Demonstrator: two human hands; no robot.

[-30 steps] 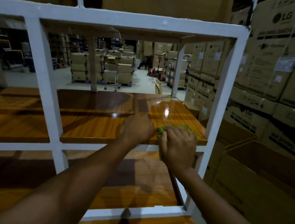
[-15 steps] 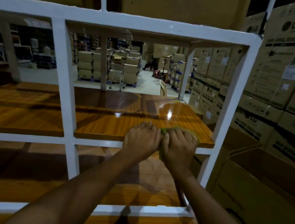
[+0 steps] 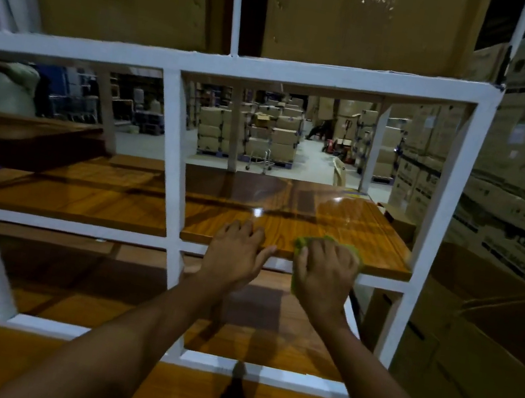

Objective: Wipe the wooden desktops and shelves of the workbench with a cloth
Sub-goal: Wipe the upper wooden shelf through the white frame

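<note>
Cloth (image 3: 302, 242) lies beneath flat-fingered right hand (image 3: 323, 271), pressed on shelf (image 3: 337, 218) front edge.

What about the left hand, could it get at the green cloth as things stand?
Probably yes. The left hand rests on the front edge of the shelf right beside the cloth, bare board between them. The right hand covers most of the cloth, though.

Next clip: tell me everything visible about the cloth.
The cloth is yellow-green and soft-looking, bunched at the front edge of the glossy wooden shelf, near its right end. The right hand presses on it, covering most; only its edges show round the fingers and below the thumb.
</note>
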